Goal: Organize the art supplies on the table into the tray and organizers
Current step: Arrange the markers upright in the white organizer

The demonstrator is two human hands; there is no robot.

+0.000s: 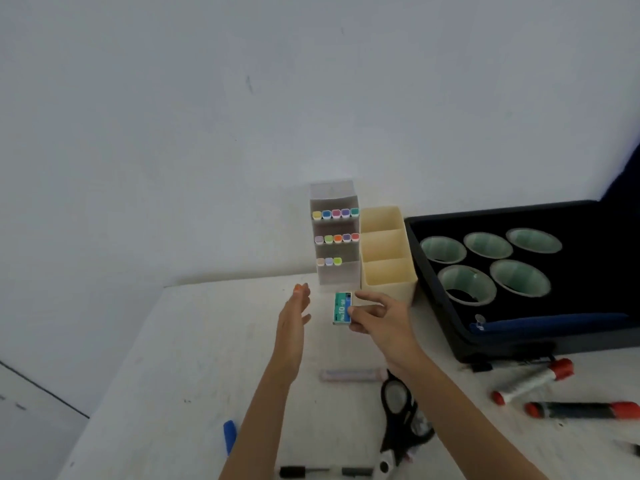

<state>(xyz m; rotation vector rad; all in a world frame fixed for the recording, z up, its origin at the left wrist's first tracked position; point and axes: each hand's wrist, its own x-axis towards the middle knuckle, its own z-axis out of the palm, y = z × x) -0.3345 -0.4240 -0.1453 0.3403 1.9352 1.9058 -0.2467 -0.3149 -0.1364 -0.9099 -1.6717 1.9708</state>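
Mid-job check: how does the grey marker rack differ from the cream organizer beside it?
The marker rack is taller and grey; the cream organizer is lower. The rack has stepped tiers showing coloured marker caps; the organizer's three open compartments show no contents. Both stand upright, side by side, at the table's back.

Craft desk: markers (335,238), scissors (401,419).

Small teal staple box (341,307) just in front of cream three-compartment organizer (388,289)

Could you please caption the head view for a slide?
Right hand pinches a small teal box near the cream organizer; left hand hovers open beside it.
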